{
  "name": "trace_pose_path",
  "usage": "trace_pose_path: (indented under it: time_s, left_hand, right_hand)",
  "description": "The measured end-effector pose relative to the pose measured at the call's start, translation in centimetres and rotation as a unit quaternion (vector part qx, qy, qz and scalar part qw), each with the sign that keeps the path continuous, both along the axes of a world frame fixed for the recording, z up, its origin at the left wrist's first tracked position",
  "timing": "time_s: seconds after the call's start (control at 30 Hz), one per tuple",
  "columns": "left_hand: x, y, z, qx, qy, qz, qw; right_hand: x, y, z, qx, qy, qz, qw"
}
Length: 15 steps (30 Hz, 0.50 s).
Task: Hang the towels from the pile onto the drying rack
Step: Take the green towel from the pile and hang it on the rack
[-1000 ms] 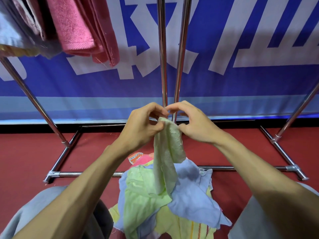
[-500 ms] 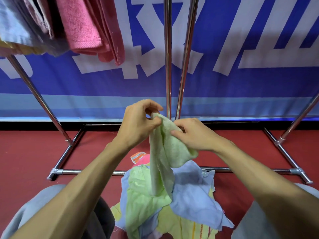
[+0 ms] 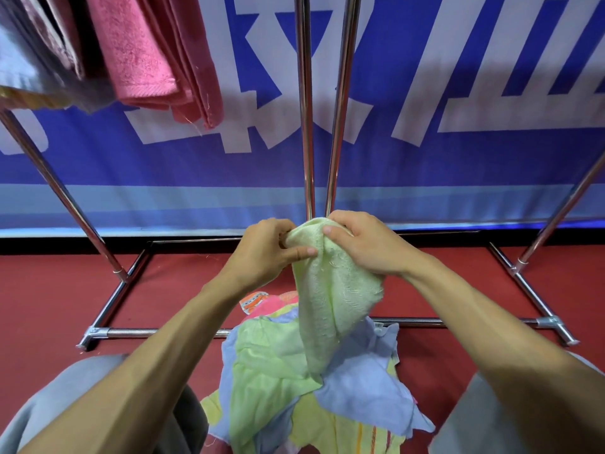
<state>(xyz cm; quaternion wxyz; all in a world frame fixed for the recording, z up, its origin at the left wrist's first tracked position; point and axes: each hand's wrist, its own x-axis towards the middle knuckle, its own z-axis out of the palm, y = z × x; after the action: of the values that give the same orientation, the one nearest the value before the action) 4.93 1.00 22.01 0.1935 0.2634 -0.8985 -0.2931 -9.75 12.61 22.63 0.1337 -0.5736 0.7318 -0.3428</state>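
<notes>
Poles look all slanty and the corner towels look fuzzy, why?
Head view: the wide-angle lens fans the straight poles outward; head view, top left corner: the hung towels smear into blur; head view, centre: the green towel stays sharp.

the towel hung between the left hand and right hand, above the pile on the floor. the rack stood behind, hung towels at its upper left, a banner beyond.

Bright, even indoor light; wide-angle bowing at the edges, top-left corner blurred, soft shadows.
</notes>
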Motion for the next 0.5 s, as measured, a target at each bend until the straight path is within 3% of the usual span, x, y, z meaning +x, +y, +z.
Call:
trace_pose_path:
  time_s: [0.13, 0.23, 0.5]
  left_hand:
    - [-0.1, 0.3, 0.4, -0.059, 0.057, 0.033, 0.996]
    - [0.1, -0.1, 0.7, -0.098, 0.043, 0.033, 0.994]
    - [0.8, -0.5, 0.7, -0.181, -0.032, -0.037, 0.982]
  right_hand:
    - [-0.4, 0.1, 0.0, -0.020, -0.002, -0.003, 1.000]
    - [-1.1, 0.4, 0.1, -0.024, 0.002, 0.003, 1.000]
    - [-1.6, 0.8, -0.2, 0.062, 0.167, -0.007, 0.984]
